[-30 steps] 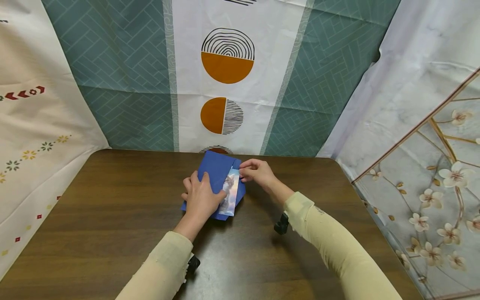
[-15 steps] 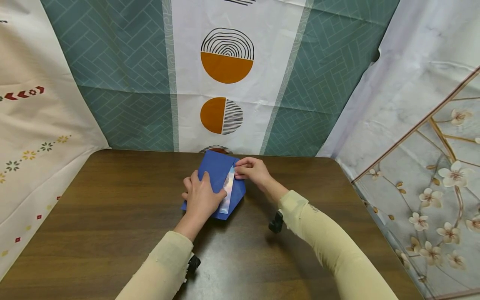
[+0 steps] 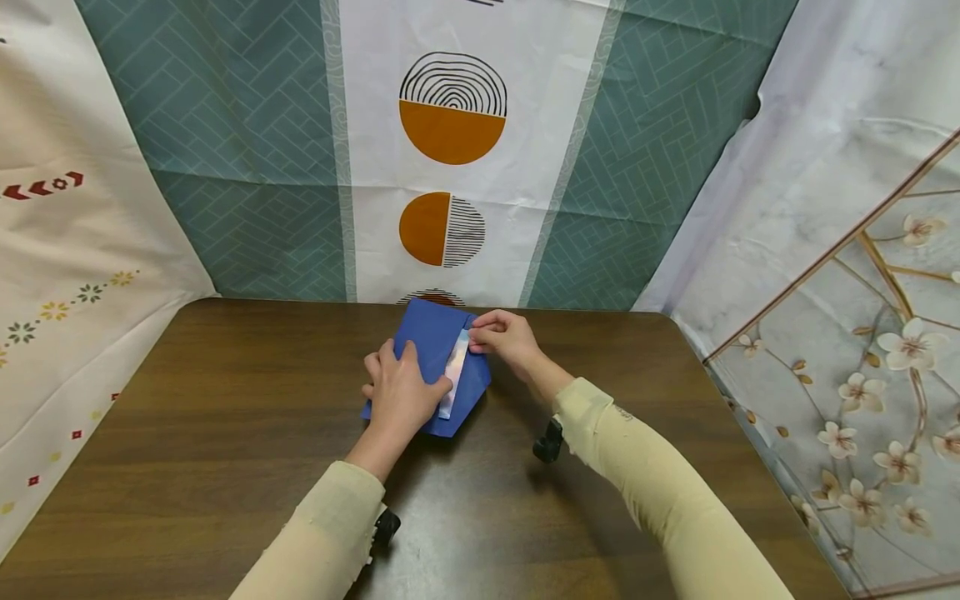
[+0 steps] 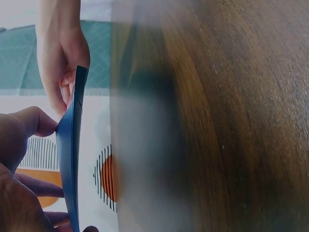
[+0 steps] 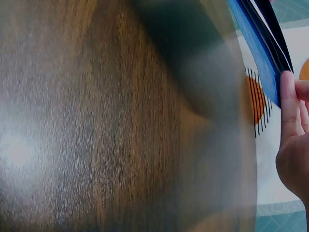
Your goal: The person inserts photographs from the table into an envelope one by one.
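A blue paper envelope (image 3: 431, 333) is held tilted above the far middle of the table. My left hand (image 3: 396, 390) grips its left side, thumb across the front; in the left wrist view a fingertip shows past the envelope's (image 4: 69, 164) other side. A narrow strip of a pale, glossy printed card (image 3: 453, 379) shows along the envelope's right opening, and the rest lies hidden inside. At the card's upper right corner, my right hand (image 3: 512, 342) pinches with thumb and fingers. The right wrist view has the right hand (image 5: 292, 130) at the envelope's (image 5: 258, 53) lower corner.
The brown wooden table (image 3: 225, 467) spreads out around both arms. Behind its far edge hangs a green and white patterned cloth (image 3: 457, 167). Pale cloths stand at the left (image 3: 75, 250) and right (image 3: 862, 358) sides.
The card has slid leftward into the envelope, so only a thin strip shows now. My right hand has moved slightly left with it. The left hand has stayed in place.
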